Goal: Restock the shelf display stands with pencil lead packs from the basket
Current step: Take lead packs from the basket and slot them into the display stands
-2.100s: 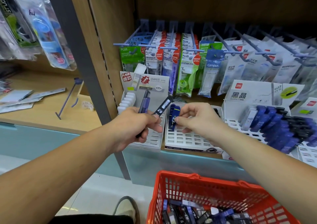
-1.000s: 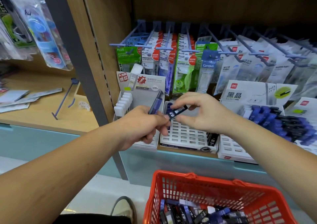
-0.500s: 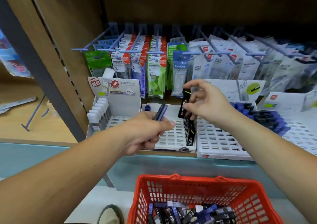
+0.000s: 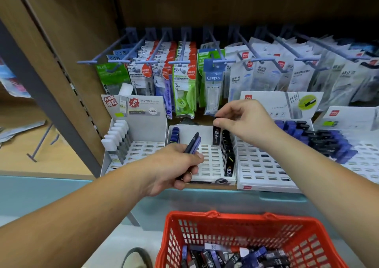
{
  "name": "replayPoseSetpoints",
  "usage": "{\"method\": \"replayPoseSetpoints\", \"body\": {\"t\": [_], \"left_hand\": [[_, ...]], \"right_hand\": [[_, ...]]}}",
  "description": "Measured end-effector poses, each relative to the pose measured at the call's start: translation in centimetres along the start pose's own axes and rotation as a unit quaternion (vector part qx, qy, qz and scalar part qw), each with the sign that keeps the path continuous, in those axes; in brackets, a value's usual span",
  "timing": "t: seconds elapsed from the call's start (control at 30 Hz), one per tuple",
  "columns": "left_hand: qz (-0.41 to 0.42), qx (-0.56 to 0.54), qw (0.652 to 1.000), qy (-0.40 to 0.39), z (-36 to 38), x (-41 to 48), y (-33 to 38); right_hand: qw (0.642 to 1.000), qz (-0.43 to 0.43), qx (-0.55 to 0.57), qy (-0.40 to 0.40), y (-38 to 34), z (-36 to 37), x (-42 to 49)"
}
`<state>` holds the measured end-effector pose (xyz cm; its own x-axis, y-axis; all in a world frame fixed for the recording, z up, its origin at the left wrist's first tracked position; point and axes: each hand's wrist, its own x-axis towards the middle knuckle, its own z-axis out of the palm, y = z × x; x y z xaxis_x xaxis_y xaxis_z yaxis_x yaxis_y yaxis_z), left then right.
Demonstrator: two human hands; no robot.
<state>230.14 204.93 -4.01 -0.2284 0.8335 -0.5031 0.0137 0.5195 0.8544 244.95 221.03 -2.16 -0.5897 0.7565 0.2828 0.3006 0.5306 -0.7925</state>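
Head view. Pinches a black lead pack upright in the right hand, thumb and fingertips on its top end, over the far part of the middle display stand, just left of a row of black packs lining that stand's right side; cannot tell whether its lower end sits in a slot. Grips a thin bunch of blue packs in the left hand, fingers curled, above the same stand's near left. In its far left corner, a few blue ones. Left stand – white-capped packs along its left wall. Right stand – blue and black packs at the far right. Nearest, a red basket with a loose heap of packs.
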Motion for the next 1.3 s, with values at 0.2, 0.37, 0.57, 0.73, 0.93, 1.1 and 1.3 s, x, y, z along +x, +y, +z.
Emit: {"method": "replayPoseSetpoints", "body": {"t": [0.2, 0.37, 0.57, 0.73, 0.93, 1.1, 1.3], "left_hand": [[-0.008, -0.020, 1.000, -0.023, -0.1, 0.2, -0.3], [-0.007, -0.007, 1.000, -0.029, -0.3, 0.2, -0.3], [-0.009, -0.034, 0.999, -0.021, -0.3, -0.2, 0.0], [0.001, -0.060, 0.997, -0.042, 0.0, -0.6, 0.7], [0.013, 0.005, 0.999, -0.049, 0.1, -1.5, 1.3], [0.062, 0.016, 0.998, -0.022, 0.9, -1.4, 1.9], [0.101, -0.046, 0.991, -0.073, 2.8, -1.2, 3.2]], "right_hand": [[0.998, 0.010, -0.054, -0.024, 1.3, 0.9, 0.1], [0.997, 0.018, -0.067, -0.039, 1.4, 0.7, 0.2], [0.988, -0.006, -0.151, -0.041, 1.1, 1.4, -0.3], [0.944, -0.093, -0.315, -0.028, 0.2, 1.4, -0.7], [0.939, -0.068, -0.331, -0.057, 0.1, 0.9, -1.4], [0.994, 0.083, 0.039, -0.063, -1.4, -0.5, -1.3], [0.961, 0.113, 0.226, -0.109, -2.3, -3.9, -3.0]]}}
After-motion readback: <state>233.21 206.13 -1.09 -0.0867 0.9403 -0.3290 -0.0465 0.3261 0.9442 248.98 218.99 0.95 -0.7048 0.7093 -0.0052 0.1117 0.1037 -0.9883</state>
